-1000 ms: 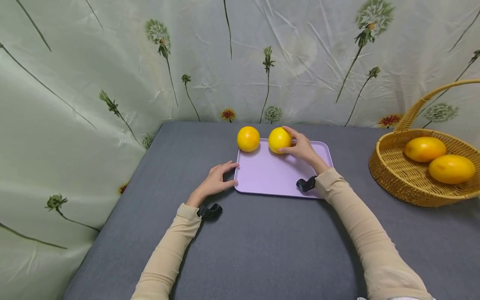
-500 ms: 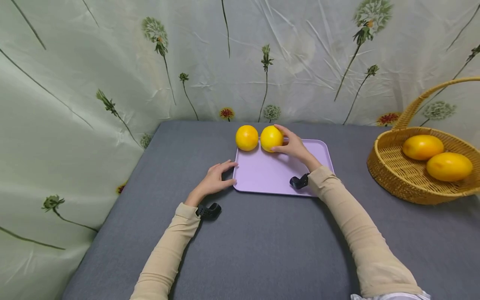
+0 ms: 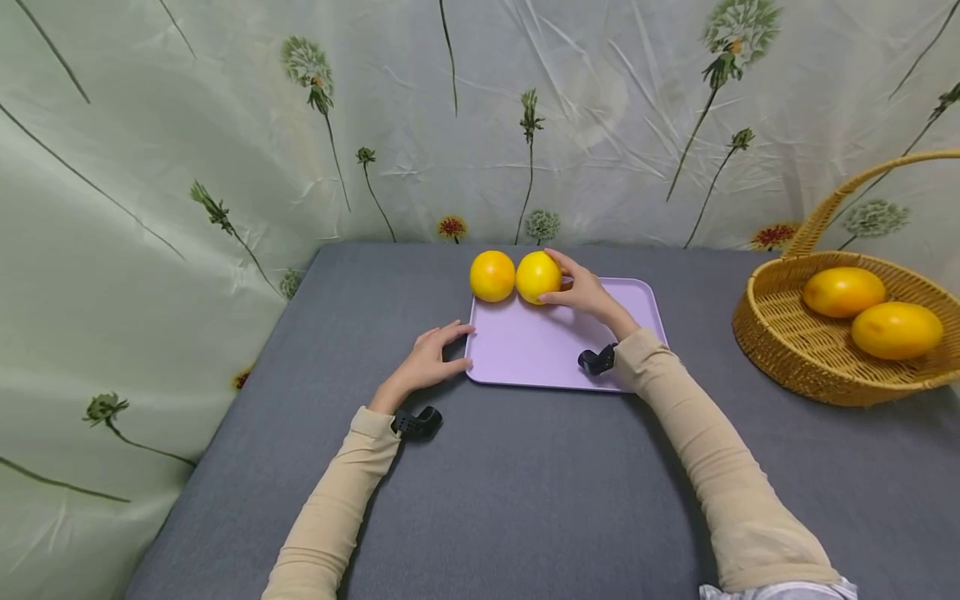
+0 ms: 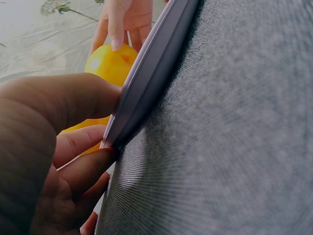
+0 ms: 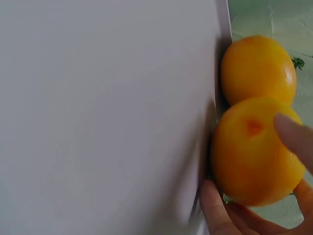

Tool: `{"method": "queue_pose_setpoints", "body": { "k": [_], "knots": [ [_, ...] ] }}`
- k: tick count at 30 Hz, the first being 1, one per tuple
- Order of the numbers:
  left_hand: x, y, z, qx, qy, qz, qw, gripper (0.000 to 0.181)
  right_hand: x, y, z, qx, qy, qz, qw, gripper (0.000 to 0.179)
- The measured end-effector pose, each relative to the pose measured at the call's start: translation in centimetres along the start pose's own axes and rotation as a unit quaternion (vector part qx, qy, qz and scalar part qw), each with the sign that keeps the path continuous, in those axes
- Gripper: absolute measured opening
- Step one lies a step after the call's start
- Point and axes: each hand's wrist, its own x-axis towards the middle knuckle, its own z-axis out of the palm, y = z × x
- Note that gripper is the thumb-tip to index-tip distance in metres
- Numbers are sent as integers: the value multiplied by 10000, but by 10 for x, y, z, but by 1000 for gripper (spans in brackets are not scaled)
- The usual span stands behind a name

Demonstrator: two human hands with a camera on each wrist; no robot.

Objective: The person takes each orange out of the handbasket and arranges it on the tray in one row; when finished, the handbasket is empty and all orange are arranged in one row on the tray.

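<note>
A lilac tray (image 3: 536, 350) lies on the grey cloth. Along its far edge, toward the left corner, two smooth yellow-orange fruits sit side by side. My right hand (image 3: 588, 293) holds the right-hand fruit (image 3: 536, 279), thumb in front and fingers behind. It touches or nearly touches the other fruit (image 3: 492, 277). In the right wrist view the held fruit (image 5: 257, 156) shows a reddish dimple. My left hand (image 3: 426, 360) rests at the tray's left edge. Its thumb and fingertips touch the rim (image 4: 151, 63) in the left wrist view.
To the right stands a wicker basket (image 3: 817, 379) with a tall handle and two oval yellow-orange fruits (image 3: 896, 330) inside. A floral curtain (image 3: 420, 100) hangs behind the grey-covered table (image 3: 525, 492) and along its left side.
My right hand has slid its fruit left along the tray's far edge, closing the gap to the other fruit. The left hand stays at the tray's edge.
</note>
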Motion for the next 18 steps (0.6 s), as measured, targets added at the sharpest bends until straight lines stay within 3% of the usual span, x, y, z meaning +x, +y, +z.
{"method": "queue_pose_setpoints", "body": {
  "k": [8,18],
  "knots": [
    [0,0,0,-32,15,9,10000,57,-5,-5,-9,51,-393,108,9992,90],
    [1,0,0,10,-22,-13,10000,57,-16,3,-26,-42,-318,356,9988,85]
  ]
}}
